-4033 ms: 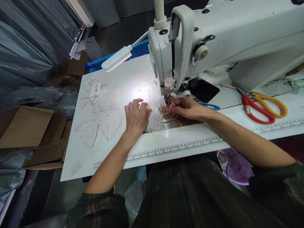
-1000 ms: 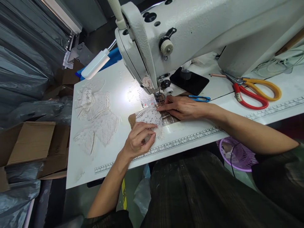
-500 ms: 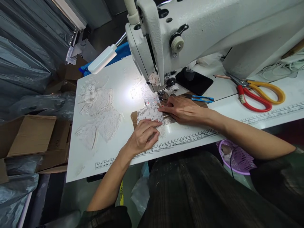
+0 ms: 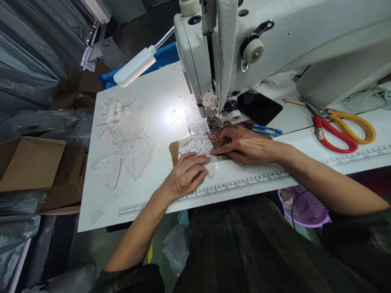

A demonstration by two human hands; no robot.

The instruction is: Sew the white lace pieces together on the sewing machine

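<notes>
White lace fabric [image 4: 194,143] lies under the needle area of the sewing machine [image 4: 210,116], partly over a brown plate [image 4: 174,151]. My left hand [image 4: 187,173] rests on the near edge of the lace, fingers stretched and lying flat. To its right, my right hand [image 4: 244,144] touches the lace's right edge with an extended index finger; its other fingers are bent, and whether they grip anything is hidden. Blue thread snips [image 4: 266,130] lie just beyond the right hand.
More white lace pieces [image 4: 125,138] lie at the table's left. Red and yellow scissors [image 4: 339,124] and a black phone [image 4: 259,106] are to the right. A lamp [image 4: 136,67] lights the table [image 4: 100,211]. Below sit a purple basket [image 4: 305,205] and, far left, cardboard boxes [image 4: 32,162].
My view has shifted, so the machine appears further right and larger. My right index finger has slid slightly nearer along the lace's right edge. My left hand stays on the lace.
</notes>
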